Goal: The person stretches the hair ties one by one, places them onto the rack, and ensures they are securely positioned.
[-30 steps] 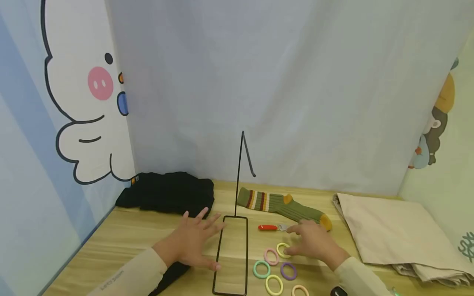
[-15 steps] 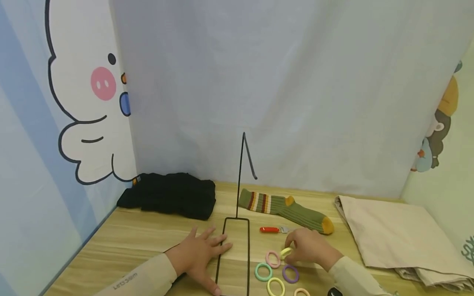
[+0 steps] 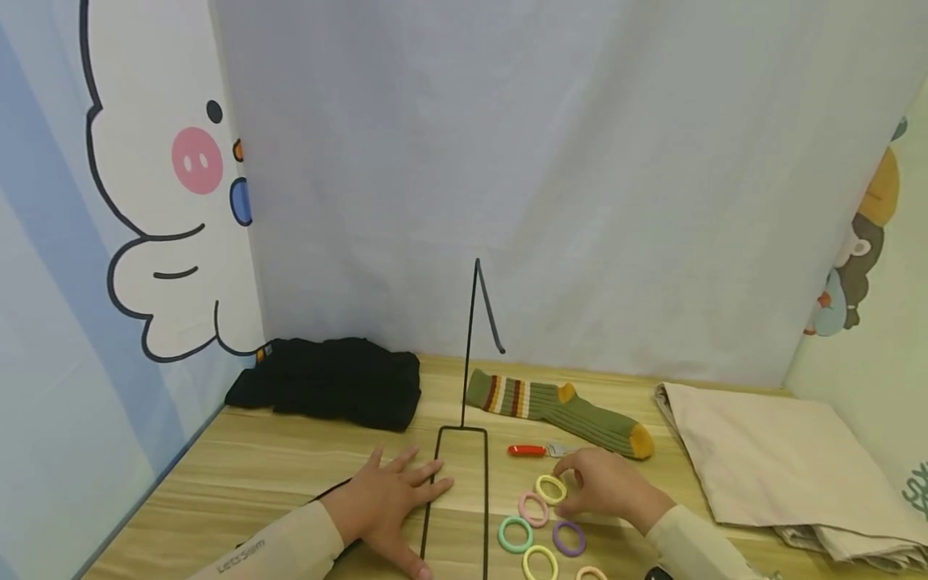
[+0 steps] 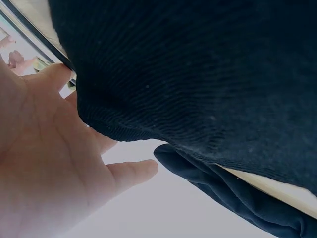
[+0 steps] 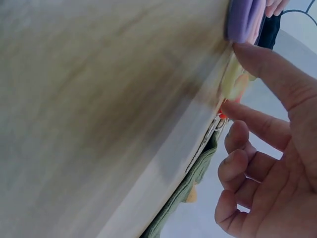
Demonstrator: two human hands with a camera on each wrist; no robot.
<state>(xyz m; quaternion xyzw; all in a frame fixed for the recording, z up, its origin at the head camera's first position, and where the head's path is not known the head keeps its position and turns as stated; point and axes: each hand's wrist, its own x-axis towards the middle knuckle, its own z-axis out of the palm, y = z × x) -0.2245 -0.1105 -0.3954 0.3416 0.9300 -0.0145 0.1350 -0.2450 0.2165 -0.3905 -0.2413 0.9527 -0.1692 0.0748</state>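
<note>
Now your right hand [image 3: 605, 487] pinches the pale yellow hair ring [image 3: 551, 488] between thumb and forefinger, tilted up a bit from the wooden table [image 3: 254, 467]; the other fingers are curled loose behind (in the right wrist view the ring is only a yellow blur at the fingertips). Grip is narrow, w/ only a small part of the rim inside it. Your left hand [image 3: 387, 503] lies flat, fingers spread and straight, holding nothing; the fingertips touch the left bar of the black wire stand [image 3: 464, 483], and its wrist is over black cloth.

Risk, as I judge it: the ring is soft and the pinch is shallow, so it can slip out or snap away if you lift fast. Also the pink ring [image 3: 533, 508] is just beside it, nearly touching, and may be dragged along. The stand is thin and tall; if the left hand pushes sideways, the upright rod w/ its hook can tip.

Around: green ring [image 3: 515, 533], purple ring [image 3: 566, 537], another yellow ring [image 3: 540, 561] nearer to you. Farther back a red clip [image 3: 527, 450], striped green sock [image 3: 558, 409], black garment [image 3: 329, 391], beige cloth [image 3: 768, 459] at right.
</note>
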